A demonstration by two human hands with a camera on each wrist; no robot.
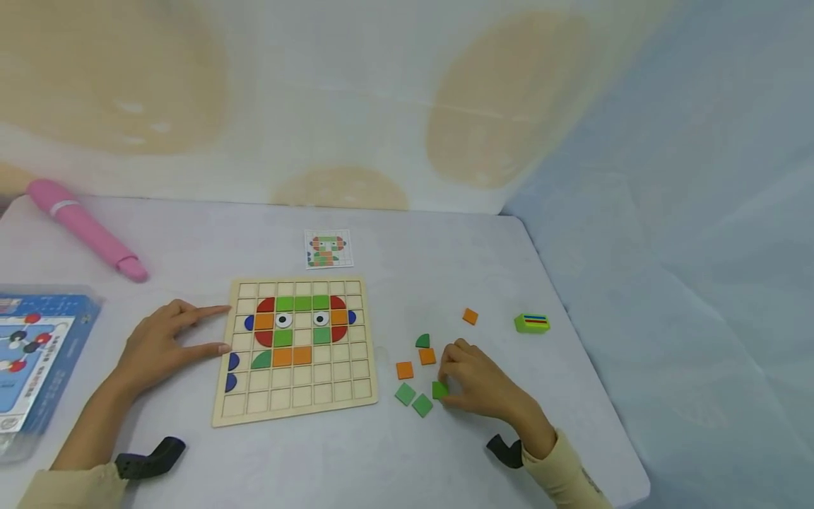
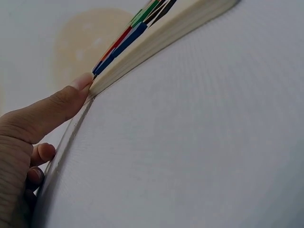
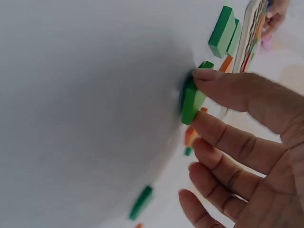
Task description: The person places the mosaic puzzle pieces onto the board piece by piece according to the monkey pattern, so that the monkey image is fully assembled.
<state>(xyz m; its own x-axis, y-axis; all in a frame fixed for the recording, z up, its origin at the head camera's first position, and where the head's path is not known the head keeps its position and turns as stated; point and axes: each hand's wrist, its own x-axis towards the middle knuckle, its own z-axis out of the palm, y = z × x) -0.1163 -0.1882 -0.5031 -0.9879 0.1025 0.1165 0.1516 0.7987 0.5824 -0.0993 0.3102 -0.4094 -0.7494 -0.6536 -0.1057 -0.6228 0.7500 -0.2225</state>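
Note:
A wooden grid board lies on the table with red, green, orange and blue shaped tiles and two eye tiles forming a face-like pattern. At its left edge rests my left hand, index finger and thumb extended; in the left wrist view the thumb touches the board's corner. Right of the board, my right hand pinches a bright green square tile between thumb and index finger, close to the tabletop. Beside it lie two green square tiles, several orange square tiles and a green quarter-round tile.
Behind the board lies a small pattern card. A pink wand-shaped object is at the back left, above a blue box. Farther right sits a green striped block. Cloth walls stand behind the table and at its right.

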